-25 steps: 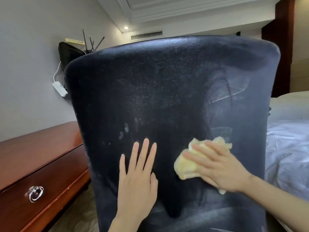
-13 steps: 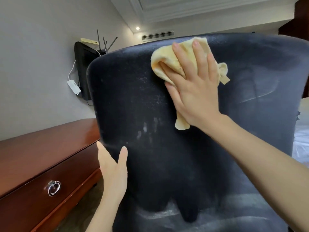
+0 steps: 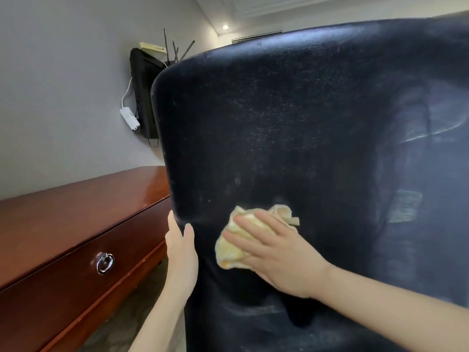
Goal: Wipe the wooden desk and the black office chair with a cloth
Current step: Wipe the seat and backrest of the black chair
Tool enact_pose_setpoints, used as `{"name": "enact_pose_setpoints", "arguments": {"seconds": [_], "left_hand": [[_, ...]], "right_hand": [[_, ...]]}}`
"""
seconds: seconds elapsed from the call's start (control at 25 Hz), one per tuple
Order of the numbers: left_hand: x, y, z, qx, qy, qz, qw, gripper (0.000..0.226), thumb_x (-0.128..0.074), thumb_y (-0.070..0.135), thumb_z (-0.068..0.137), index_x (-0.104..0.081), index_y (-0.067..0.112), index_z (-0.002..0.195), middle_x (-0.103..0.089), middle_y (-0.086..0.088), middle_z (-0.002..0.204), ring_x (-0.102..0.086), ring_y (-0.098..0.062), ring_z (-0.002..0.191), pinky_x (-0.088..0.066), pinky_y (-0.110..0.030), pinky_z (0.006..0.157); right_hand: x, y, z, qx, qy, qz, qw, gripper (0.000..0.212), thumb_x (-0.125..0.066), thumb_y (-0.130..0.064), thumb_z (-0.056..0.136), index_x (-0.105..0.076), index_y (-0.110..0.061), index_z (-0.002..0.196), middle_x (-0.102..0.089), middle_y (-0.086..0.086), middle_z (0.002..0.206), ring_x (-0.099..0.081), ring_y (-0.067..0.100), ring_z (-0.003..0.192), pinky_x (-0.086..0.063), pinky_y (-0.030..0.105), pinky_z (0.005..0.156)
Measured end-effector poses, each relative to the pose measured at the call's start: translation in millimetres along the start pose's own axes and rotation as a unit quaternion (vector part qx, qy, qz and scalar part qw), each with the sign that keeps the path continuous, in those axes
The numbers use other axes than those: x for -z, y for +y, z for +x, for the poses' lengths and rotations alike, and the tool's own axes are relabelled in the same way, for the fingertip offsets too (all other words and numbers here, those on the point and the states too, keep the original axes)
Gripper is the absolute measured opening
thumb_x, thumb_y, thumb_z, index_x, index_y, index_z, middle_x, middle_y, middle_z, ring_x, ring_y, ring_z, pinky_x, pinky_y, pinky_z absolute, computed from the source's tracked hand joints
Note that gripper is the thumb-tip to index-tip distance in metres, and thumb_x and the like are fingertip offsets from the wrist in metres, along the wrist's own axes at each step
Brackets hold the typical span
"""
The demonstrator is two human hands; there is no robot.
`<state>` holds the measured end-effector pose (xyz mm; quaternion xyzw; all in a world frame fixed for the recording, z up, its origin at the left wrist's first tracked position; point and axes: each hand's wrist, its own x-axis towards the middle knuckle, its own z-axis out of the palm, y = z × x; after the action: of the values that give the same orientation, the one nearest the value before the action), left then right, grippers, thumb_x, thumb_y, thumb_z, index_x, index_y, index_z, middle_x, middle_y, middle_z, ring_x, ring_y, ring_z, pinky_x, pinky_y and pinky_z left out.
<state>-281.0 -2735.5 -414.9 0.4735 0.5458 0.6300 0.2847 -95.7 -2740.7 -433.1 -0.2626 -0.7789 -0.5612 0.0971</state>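
tabletop (image 3: 76, 199): wooden, left of the chair back, glossy. Nothing on the part in view. Can't tell if it's been wiped.
left grip (image 3: 181, 252): fingers straight, hand flat against the chair back's lower left edge, bracing it. Holds nothing.
cloth (image 3: 236, 247): yellow, bunched, pressed onto the lower chair back, left of its centre.
right grip (image 3: 281, 257): fingers spread nearly straight over the cloth, palm pushing it onto the leather. Pressing, not pinching.
chair back (image 3: 304, 123): black, fills the frame. Pale speckle across its upper middle, wipe streaks along its right side and bottom.
done: my read, chair back mid-wipe, partly covered.
left: speckled zone probably needs another pass. Seat, arms and base out of view. Tabletop status unknown.
change: half a second back the cloth was at the chair back's top edge, now low. Left grip unchanged on the left edge; a second back it lay flat on the chair back's face.
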Motion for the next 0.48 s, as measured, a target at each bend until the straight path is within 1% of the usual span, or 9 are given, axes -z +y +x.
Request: {"name": "enact_pose_setpoints", "arguments": {"seconds": [0.08, 0.2, 0.24, 0.32, 0.4, 0.48], "left_hand": [[1.8, -1.4, 1.2, 0.012, -0.008, 0.001, 1.000, 0.048, -0.028, 0.018, 0.103, -0.019, 0.018, 0.150, -0.028, -0.011, 0.153, -0.026, -0.031, 0.140, -0.019, -0.041, 0.113], [7.5, -9.2, -3.4, 0.006, -0.029, -0.019, 0.999, 0.050, -0.028, 0.028, 0.103, -0.014, 0.024, 0.151, -0.021, -0.002, 0.157, -0.021, -0.025, 0.143, -0.017, -0.044, 0.117], [8.8, -11.6, -8.1, 0.001, -0.030, -0.011, 0.999, 0.051, -0.028, 0.032, 0.102, -0.012, 0.027, 0.151, -0.019, 0.002, 0.157, -0.020, -0.023, 0.144, -0.016, -0.043, 0.118], [8.1, -13.9, -17.8, -0.016, -0.011, 0.013, 1.000, 0.055, -0.030, 0.036, 0.101, -0.008, 0.030, 0.151, -0.015, 0.006, 0.158, -0.016, -0.019, 0.145, -0.014, -0.040, 0.117], [3.2, -11.0, -27.7, -0.059, 0.008, 0.030, 0.998, 0.058, -0.034, 0.034, 0.101, -0.005, 0.029, 0.151, -0.008, 0.008, 0.159, -0.008, -0.014, 0.146, -0.008, -0.038, 0.119], [-3.4, -5.8, -36.8, -0.113, 0.015, 0.064, 0.991, 0.062, -0.035, 0.034, 0.100, 0.000, 0.030, 0.151, 0.002, 0.010, 0.159, 0.005, -0.010, 0.146, 0.000, -0.037, 0.119]], "right_hand": [[-5.5, -11.0, -22.3, 0.034, -0.026, 0.002, 0.999, 0.025, -0.060, -0.038, 0.084, -0.068, -0.026, 0.104, -0.039, -0.001, 0.144, -0.021, 0.035, 0.139, -0.007, 0.052, 0.115], [-13.4, -17.8, -59.5, 0.102, -0.059, -0.021, 0.993, 0.021, -0.056, -0.032, 0.082, -0.068, -0.027, 0.098, -0.034, 0.001, 0.145, -0.020, 0.037, 0.138, 0.001, 0.054, 0.115], [-14.5, -16.4, -70.8, 0.125, -0.061, -0.038, 0.990, 0.023, -0.054, -0.031, 0.082, -0.068, -0.027, 0.100, -0.032, 0.002, 0.145, -0.018, 0.037, 0.138, 0.002, 0.055, 0.115], [-16.0, -5.5, -88.1, 0.143, -0.042, -0.056, 0.987, 0.036, -0.044, -0.028, 0.081, -0.067, -0.025, 0.109, -0.030, 0.002, 0.146, -0.017, 0.035, 0.140, -0.001, 0.053, 0.115], [-12.6, 16.9, -100.8, 0.105, -0.018, -0.040, 0.993, 0.046, -0.033, -0.026, 0.078, -0.067, -0.025, 0.109, -0.035, 0.001, 0.146, -0.024, 0.032, 0.138, -0.008, 0.050, 0.114], [-4.9, 45.5, -113.0, 0.033, 0.004, -0.045, 0.998, 0.042, -0.034, -0.028, 0.086, -0.063, -0.029, 0.117, -0.034, -0.001, 0.148, -0.028, 0.031, 0.136, -0.013, 0.050, 0.112]]}}
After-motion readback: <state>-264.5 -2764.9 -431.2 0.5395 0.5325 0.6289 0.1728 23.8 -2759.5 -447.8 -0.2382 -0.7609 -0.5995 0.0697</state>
